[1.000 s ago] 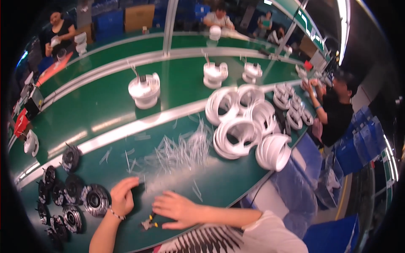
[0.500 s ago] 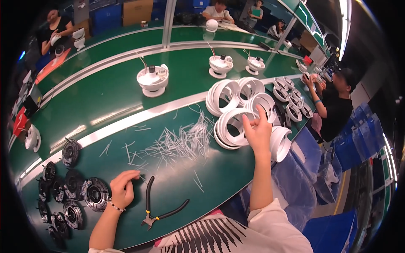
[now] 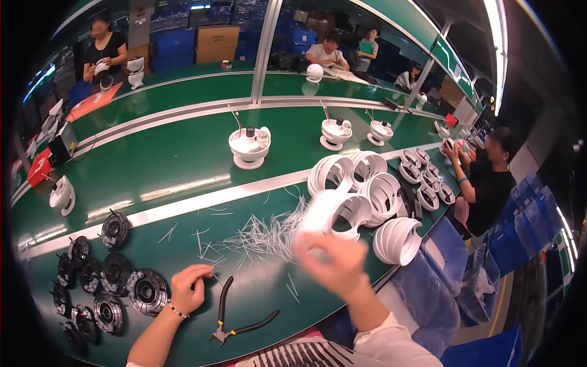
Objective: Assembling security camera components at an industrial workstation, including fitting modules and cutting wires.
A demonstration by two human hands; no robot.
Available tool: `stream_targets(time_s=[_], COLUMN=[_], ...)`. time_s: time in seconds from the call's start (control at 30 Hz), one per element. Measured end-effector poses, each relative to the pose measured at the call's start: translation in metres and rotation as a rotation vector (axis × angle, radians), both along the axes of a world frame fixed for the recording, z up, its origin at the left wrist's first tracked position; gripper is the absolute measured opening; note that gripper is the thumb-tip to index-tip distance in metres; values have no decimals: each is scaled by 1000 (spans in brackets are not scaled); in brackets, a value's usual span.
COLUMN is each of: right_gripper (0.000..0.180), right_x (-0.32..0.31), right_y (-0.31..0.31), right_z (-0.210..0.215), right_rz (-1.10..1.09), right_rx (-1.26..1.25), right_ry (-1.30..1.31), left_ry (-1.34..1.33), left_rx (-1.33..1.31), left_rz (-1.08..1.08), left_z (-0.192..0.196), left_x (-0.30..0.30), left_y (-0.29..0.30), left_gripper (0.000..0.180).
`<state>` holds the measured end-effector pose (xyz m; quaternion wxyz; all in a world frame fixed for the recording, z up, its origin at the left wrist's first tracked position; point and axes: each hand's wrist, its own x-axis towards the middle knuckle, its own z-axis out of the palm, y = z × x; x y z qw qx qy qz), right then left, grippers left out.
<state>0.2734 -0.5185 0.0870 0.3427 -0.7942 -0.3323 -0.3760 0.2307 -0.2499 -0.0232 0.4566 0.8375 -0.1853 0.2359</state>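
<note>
The right hand [image 3: 333,260] seems curled around the rim of a white ring [image 3: 319,211] above the table [image 3: 263,284], between its front and back edges, best carried level, clear of the strips [image 3: 263,237]; I can't tell whether the half-curled left hand [image 3: 188,289] holds anything.

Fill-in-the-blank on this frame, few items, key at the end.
1. The beaded bracelet is on the ____ wrist.
2. The pliers lie farther from the ____ hand.
3. Thin white strips lie between the ____ round parts and the white rings.

Missing words: left; right; black.
</note>
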Motion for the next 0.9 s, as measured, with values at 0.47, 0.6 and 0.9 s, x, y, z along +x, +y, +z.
stream_targets(time_s=[0.47,0.6,0.9], right_gripper=[52,51,71], right_x=[-75,-63,-34], right_y=[75,71,74], right_z=[-59,-46,-21], right_rz=[644,568,564], right_rx=[-710,-764,-457], right_ry=[153,-30,27], left_ry=[223,511,673], left_rx=[-388,-353,-640], left_rz=[-111,-9,-185], left_z=[15,49,54], left_x=[-11,-6,0], left_y=[2,-5,10], left_gripper=[23,37,26])
